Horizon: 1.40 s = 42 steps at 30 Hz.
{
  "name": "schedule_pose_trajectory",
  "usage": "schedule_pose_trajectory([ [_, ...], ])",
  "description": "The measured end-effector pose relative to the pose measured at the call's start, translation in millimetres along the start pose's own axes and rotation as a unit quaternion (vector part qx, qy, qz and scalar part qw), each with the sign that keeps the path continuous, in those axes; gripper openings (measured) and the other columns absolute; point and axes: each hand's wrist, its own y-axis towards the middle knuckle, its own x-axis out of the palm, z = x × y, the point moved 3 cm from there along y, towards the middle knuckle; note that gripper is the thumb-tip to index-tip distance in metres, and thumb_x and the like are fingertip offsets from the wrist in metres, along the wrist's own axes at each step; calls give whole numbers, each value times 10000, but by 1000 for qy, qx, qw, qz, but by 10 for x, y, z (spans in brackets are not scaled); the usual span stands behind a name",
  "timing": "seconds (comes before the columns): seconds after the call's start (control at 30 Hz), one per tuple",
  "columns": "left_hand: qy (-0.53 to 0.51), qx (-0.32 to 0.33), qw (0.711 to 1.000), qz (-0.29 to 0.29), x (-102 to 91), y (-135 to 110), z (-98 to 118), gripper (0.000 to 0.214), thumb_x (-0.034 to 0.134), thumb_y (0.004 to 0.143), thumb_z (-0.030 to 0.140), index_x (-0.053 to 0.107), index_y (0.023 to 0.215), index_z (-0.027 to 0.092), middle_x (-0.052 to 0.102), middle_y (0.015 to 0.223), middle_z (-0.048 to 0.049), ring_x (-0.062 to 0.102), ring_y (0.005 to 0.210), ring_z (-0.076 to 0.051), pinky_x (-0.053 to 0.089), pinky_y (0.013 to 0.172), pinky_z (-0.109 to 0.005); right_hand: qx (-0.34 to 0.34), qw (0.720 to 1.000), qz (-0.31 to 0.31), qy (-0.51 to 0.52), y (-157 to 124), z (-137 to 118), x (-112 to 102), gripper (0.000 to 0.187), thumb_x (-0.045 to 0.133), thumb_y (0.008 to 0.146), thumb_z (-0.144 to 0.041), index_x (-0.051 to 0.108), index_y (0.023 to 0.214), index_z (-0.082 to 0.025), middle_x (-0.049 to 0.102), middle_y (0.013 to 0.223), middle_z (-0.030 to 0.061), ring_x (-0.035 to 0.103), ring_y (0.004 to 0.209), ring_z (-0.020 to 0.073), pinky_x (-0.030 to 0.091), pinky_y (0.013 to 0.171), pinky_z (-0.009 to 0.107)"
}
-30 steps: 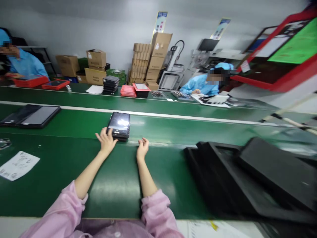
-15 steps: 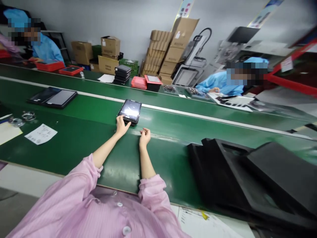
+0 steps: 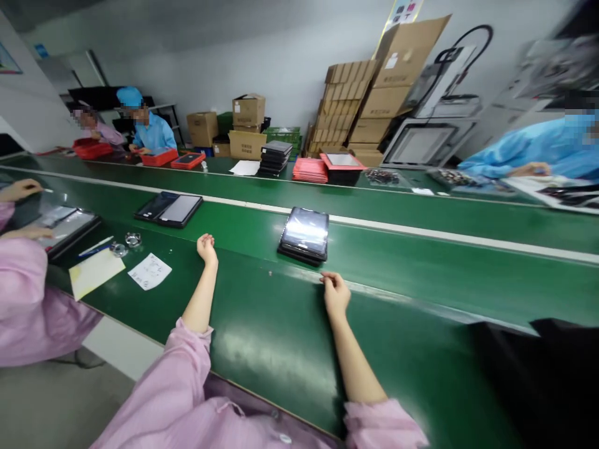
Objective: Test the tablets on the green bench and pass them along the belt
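Lying beside the right hand (image 3: 336, 294) is a glossy rectangular tablet (image 3: 305, 232).

Single view, head-worn. The lens sits above the near edge of the green bench (image 3: 262, 349) and faces forward and down across it. The tablet (image 3: 304, 234) lies near, about mid-frame. The wearer's left hand (image 3: 206, 246) rests left of the tablet and the right hand (image 3: 336, 293) just nearer than it. Both forearms enter from the bottom edge. Beyond the tablet, cartons (image 3: 355, 106) stand against the far wall (image 3: 281, 68). The frame is rolled: bench lines fall to the right of the tablet. The margins are bent, and the edge far right of the tablet is blurred.
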Motion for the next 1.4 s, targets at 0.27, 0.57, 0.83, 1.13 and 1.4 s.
schedule_pose_trajectory([
  [0.27,70,-44,996,-23,-333,876,117,485,606,962,432,516,1379,201,530,1403,-124,568,1226,-292,511,992,-513,0,997,-24,-77,50,55,-36,374,499,736,-489,698,868,-201,742,756,68,661,742,256,458,728,346],
  [0.57,-5,-47,993,-111,-357,1060,31,598,418,957,501,423,1456,172,571,1330,-197,555,1316,-284,484,1062,-545,10,991,-28,-128,95,65,-78,422,508,699,-528,708,871,-198,745,750,82,657,712,274,448,662,347],
  [0.83,-141,-135,969,-154,-192,956,19,307,434,942,352,612,1101,158,695,1115,-152,652,1127,-216,573,888,-383,18,989,-29,-146,85,-3,-81,421,504,678,-507,717,866,-196,748,745,91,636,659,270,436,628,354],
  [1.13,-238,-378,833,-327,526,-336,126,285,448,859,132,637,1072,140,712,1032,-104,703,939,-152,546,753,-254,12,985,-20,-170,105,-19,-56,390,502,679,-484,737,844,-220,759,750,75,647,676,268,420,612,340],
  [1.4,-246,-572,668,-409,704,-2223,386,442,511,727,69,589,1161,104,693,928,-89,694,821,-142,485,716,-243,21,990,-26,-138,89,-4,-52,436,501,679,-502,729,878,-190,749,753,87,636,670,262,433,647,348],
])
